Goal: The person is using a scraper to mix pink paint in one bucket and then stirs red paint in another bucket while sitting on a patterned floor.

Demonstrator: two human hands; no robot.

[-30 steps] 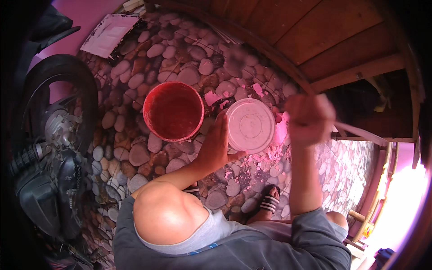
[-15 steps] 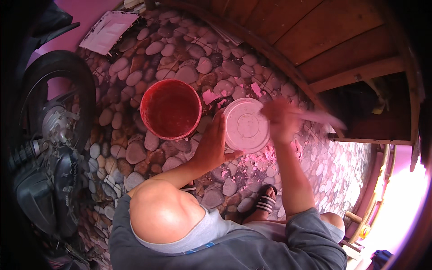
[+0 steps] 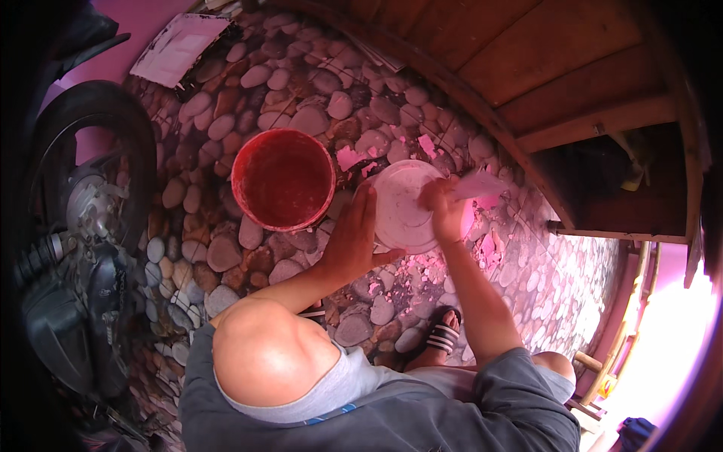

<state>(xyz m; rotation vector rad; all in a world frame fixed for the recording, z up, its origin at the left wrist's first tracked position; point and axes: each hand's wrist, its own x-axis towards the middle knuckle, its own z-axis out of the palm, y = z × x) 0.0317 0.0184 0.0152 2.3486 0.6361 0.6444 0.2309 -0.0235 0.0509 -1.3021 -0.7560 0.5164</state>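
A round, pale pinkish bucket (image 3: 404,218) stands on the floor in front of me. Its flat ringed end faces up; whether that is a lid or the base I cannot tell. My left hand (image 3: 355,233) cups the bucket's left side, fingers along the wall and thumb at the near edge. Over its right part, my right hand (image 3: 446,213) is closed round a pale, flat-bladed tool (image 3: 482,185), blurred by motion, the blade pointing right. Whether my right hand touches the bucket is unclear. Just left of my left fingers stands a red bucket (image 3: 239,181), its open mouth upward.
Pink flakes (image 3: 489,248) lie scattered around the pale bucket on the pebble-patterned floor (image 3: 226,252). A motorbike wheel (image 3: 98,98) stands at the left. Wooden furniture (image 3: 595,128) borders the far right. A stained white board (image 3: 181,49) lies at the back left.
My right hand has swung left and inward over the pale bucket, bringing the tool with it. The left hand keeps its hold on the bucket's side.
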